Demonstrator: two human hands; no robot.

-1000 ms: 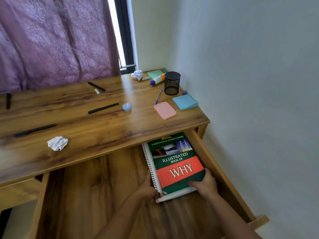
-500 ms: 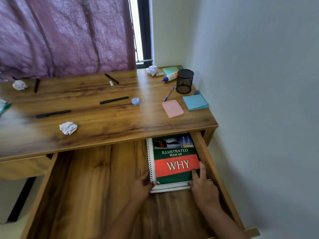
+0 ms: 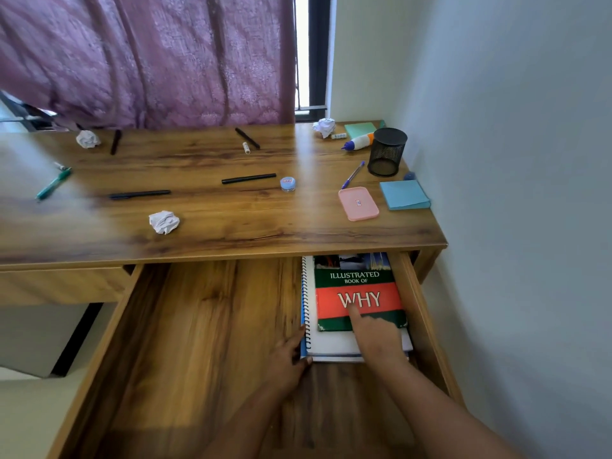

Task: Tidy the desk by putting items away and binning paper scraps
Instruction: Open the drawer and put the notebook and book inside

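On the far left of the long brown wooden desk (image 3: 212, 226) lies a green pen (image 3: 53, 184). Near the back edge sits a crumpled white paper ball (image 3: 88, 139), and just beside it a short black pen (image 3: 115, 142). More to the middle lie two long black pens (image 3: 139, 194) (image 3: 248, 178), and in front of them sits another crumpled white paper scrap (image 3: 164, 221). A small round blue-lidded pot (image 3: 287, 184) stands just beside the second long pen.

Under the desk top, the wide wooden drawer (image 3: 185, 342) is pulled out. The left hand (image 3: 287, 357) rests in it, fingers loosely curled against the left edge of a white spiral-bound notebook (image 3: 331, 342). On top of the notebook lies a green and red book with the word WHY (image 3: 359, 289). Both sit in the drawer's right side, partly tucked under the desk top. The right hand (image 3: 376, 334) lies on the two books, one finger stretched out and pressing the red band.

On the desk's right end lie a flat pink case (image 3: 358, 203), a purple pen (image 3: 353, 174), a blue pad of sticky notes (image 3: 404, 194), a black mesh pen cup (image 3: 386, 151), a white and orange glue bottle (image 3: 358, 141), a green pad (image 3: 361, 129) and a third white paper ball (image 3: 324, 126).
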